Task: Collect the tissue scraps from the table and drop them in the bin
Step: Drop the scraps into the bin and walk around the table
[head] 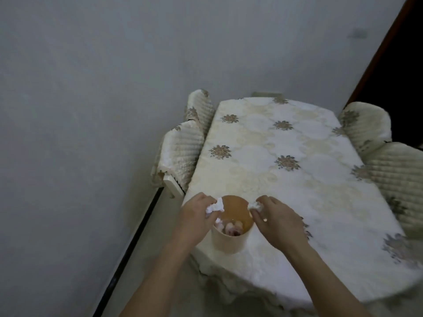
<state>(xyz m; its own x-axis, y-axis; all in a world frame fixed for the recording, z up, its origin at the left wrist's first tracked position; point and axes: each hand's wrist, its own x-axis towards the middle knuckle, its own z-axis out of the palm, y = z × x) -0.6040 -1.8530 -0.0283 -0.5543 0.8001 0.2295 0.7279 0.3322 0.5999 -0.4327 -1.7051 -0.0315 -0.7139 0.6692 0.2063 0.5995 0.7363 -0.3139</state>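
A small cream bin [226, 242] stands on the near left corner of the table [297, 179], with several crumpled scraps lying at its bottom. My left hand [196, 216] hovers at the bin's left rim, pinching a white tissue scrap [215, 206] over the opening. At the right rim, my right hand [277, 223] pinches a smaller tissue scrap [254, 205] in its fingertips. Both scraps hang just above the bin's mouth.
The table wears a cream cloth with flower motifs. Quilted chair backs stand on the left [183, 152] and on the right [393, 170]. A grey wall runs close along the left, with a dark skirting strip [137, 229] at the floor.
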